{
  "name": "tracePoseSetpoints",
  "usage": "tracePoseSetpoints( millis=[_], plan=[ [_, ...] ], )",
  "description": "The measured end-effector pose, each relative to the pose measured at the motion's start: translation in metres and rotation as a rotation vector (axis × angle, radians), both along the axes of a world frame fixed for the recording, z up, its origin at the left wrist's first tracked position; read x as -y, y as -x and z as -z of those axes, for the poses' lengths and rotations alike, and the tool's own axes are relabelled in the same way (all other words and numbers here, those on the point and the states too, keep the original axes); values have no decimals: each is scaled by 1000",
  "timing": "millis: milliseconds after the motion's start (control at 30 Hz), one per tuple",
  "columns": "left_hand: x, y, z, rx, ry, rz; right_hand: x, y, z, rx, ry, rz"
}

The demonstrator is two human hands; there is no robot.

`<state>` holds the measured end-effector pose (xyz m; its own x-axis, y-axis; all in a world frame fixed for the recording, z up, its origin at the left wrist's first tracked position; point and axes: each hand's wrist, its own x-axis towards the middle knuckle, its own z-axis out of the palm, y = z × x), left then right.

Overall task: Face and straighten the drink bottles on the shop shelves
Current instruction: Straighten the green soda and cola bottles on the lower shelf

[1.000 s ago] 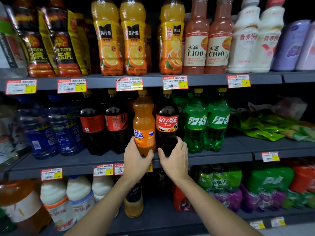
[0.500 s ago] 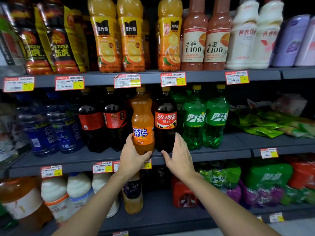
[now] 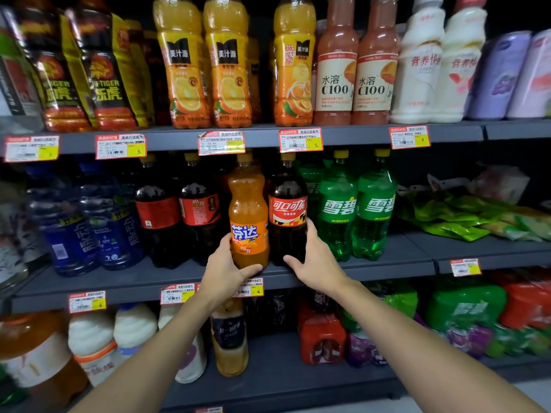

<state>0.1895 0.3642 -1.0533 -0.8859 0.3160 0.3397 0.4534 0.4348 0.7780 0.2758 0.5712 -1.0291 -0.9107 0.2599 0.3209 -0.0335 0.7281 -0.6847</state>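
Observation:
An orange Fanta bottle [image 3: 248,213] stands upright on the middle shelf [image 3: 387,251], label facing out. My left hand [image 3: 225,268] grips its base, thumb under the front. Right beside it stands a dark cola bottle [image 3: 287,210] with a red label, also facing out. My right hand [image 3: 313,260] grips the lower part of that cola bottle, with fingers round its right side. Two green Sprite bottles [image 3: 356,210] stand just right of the cola.
Two more cola bottles [image 3: 179,210] and blue drink bottles [image 3: 89,231] fill the middle shelf's left. Green packets [image 3: 465,213] lie at its right. Orange juice bottles [image 3: 205,61], C100 bottles [image 3: 354,64] and white bottles [image 3: 441,64] stand on the shelf above. Packs and bottles crowd the bottom shelf.
Both hands moved up and closed round the bases of the Fanta and cola bottles; the Fanta label has turned to face forward. The view has shifted slightly.

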Motion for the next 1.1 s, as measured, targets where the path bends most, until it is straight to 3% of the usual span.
tracePoseSetpoints(
  millis=[667,867,1100],
  plan=[
    [-7,-11,-2,-7,-20,-46,9,4,13,-82,89,24],
    [-7,-15,-2,-42,-1,-43,4,6,21,-72,33,-18],
    [1,-14,-6,41,43,12,-5,1,40,-149,30,-36]
  ],
)
